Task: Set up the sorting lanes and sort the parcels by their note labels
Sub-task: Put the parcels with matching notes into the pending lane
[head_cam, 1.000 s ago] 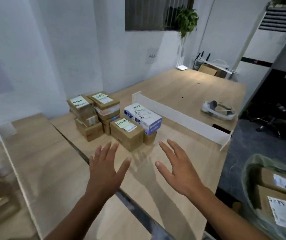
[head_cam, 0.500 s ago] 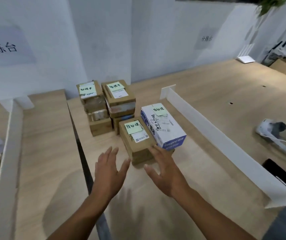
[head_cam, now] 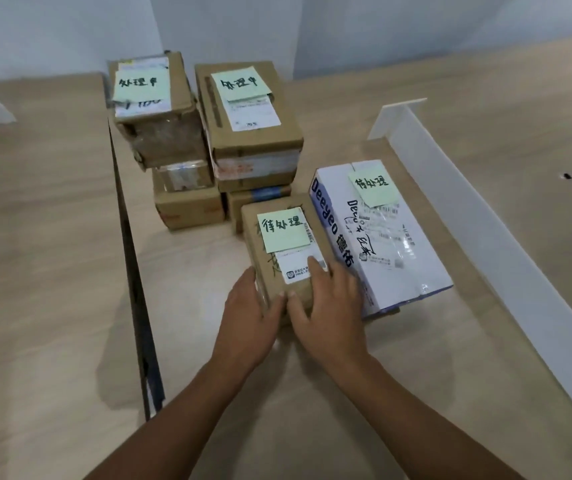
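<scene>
Gripping the near end of the small brown cardboard parcel (head_cam: 282, 252), the left hand (head_cam: 249, 318) and right hand (head_cam: 334, 306) curled fingers round it, thumbs side by side; it sat on the pale wooden table (head_cam: 52, 237) beside a white-and-blue carton (head_cam: 412, 271)

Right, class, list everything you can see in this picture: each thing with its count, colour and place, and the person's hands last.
Stacked parcels: at least six, brown, two stacks at the table's back.
Front parcel: one, brown, before the stacks.
Box: one, white and blue, right of the front parcel.
Notes: four, pale green, on the top parcels and the box.
Divider: one, white, upright right of the box.
Table: light wood, under everything.
Left hand: grips the front parcel's near left corner.
Right hand: grips its near end, fingers on top.
</scene>
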Tool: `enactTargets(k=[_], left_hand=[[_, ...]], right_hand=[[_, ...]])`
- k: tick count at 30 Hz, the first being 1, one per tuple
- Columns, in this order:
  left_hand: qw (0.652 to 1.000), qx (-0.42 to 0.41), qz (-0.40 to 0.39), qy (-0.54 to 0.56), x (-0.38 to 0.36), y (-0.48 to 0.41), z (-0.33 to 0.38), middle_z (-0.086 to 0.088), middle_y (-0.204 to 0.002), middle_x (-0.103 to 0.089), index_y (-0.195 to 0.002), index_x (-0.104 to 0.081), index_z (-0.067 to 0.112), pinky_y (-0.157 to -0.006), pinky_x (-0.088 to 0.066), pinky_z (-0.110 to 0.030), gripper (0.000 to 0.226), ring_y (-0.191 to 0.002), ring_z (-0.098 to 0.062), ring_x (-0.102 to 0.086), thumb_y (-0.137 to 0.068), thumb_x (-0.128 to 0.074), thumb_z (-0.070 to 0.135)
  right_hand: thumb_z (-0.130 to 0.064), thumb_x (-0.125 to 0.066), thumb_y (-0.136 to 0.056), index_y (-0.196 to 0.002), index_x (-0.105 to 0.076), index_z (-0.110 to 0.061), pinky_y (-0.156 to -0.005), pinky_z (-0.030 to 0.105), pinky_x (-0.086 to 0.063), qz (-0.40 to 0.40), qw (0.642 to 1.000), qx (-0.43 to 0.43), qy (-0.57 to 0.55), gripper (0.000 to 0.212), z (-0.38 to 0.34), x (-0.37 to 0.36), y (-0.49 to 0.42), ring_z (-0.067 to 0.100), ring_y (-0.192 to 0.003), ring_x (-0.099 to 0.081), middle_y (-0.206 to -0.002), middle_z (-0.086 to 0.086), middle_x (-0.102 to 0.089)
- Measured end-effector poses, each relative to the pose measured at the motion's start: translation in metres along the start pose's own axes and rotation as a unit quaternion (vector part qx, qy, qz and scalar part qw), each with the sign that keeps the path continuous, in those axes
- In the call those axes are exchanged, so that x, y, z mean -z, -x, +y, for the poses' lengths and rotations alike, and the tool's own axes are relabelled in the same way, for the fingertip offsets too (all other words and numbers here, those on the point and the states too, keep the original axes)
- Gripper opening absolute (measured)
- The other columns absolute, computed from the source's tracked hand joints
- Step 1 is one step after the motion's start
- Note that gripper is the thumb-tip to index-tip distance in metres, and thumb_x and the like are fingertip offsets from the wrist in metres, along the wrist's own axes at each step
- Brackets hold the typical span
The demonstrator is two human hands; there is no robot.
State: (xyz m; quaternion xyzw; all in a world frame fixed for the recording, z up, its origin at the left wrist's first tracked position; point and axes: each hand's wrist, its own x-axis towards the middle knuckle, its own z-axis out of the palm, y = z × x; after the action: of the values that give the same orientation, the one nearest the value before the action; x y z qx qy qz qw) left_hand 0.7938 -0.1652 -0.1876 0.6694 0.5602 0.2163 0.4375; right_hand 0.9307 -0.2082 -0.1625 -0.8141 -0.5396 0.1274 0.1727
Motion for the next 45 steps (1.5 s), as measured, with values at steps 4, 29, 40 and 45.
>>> enactTargets(k=[4, 29, 40, 45], left_hand=[[0.999, 0.001, -0.016, 0.040, -0.001, 0.006, 0.001, 0.047, -0.125, -0.049, -0.132, -0.028, 0.073, -0.100, -0.048, -0.027, 0.039, -0.120, 0.005, -0.058, -0.096, -0.042, 0.068], [0.966, -0.035, 0.234, 0.102, 0.214, 0.277, 0.001, 0.036, -0.116, -0.062, -0.127, -0.047, 0.055, -0.078, -0.050, -0.013, 0.044, -0.107, 0.006, -0.062, -0.084, -0.044, 0.050], [0.868, 0.006, 0.494, 0.054, 0.448, 0.516, -0.117, 0.021, -0.125, -0.062, -0.132, -0.048, 0.045, -0.089, -0.056, -0.036, 0.047, -0.110, -0.005, -0.064, -0.086, -0.053, 0.048], [0.817, 0.044, 0.574, 0.040, 0.562, 0.617, -0.211, 0.024, -0.123, -0.061, -0.125, -0.047, 0.048, -0.082, -0.052, -0.022, 0.044, -0.107, 0.005, -0.061, -0.082, -0.054, 0.049]], right_hand=[[-0.050, -0.048, -0.089, -0.154, -0.038, -0.020, -0.111, 0.047, -0.035, -0.008, 0.999, -0.010, -0.046, 0.072, -0.011, -0.003, 0.005, 0.025, -0.130, -0.033, -0.152, 0.006, -0.042], [-0.055, -0.063, -0.081, -0.154, -0.023, -0.041, -0.090, 0.016, -0.047, -0.009, 0.929, 0.232, -0.288, 0.084, -0.173, 0.072, 0.204, 0.001, -0.113, -0.049, -0.122, -0.016, -0.039], [-0.056, -0.060, -0.081, -0.156, -0.025, -0.038, -0.112, 0.020, -0.034, -0.114, 0.805, 0.490, -0.314, 0.085, -0.468, 0.023, 0.382, -0.008, -0.134, -0.035, -0.138, -0.029, -0.035], [-0.061, -0.058, -0.079, -0.152, -0.016, -0.054, -0.105, 0.020, -0.039, -0.177, 0.755, 0.547, -0.316, 0.085, -0.620, -0.047, 0.478, -0.007, -0.124, -0.045, -0.132, -0.023, -0.037]])
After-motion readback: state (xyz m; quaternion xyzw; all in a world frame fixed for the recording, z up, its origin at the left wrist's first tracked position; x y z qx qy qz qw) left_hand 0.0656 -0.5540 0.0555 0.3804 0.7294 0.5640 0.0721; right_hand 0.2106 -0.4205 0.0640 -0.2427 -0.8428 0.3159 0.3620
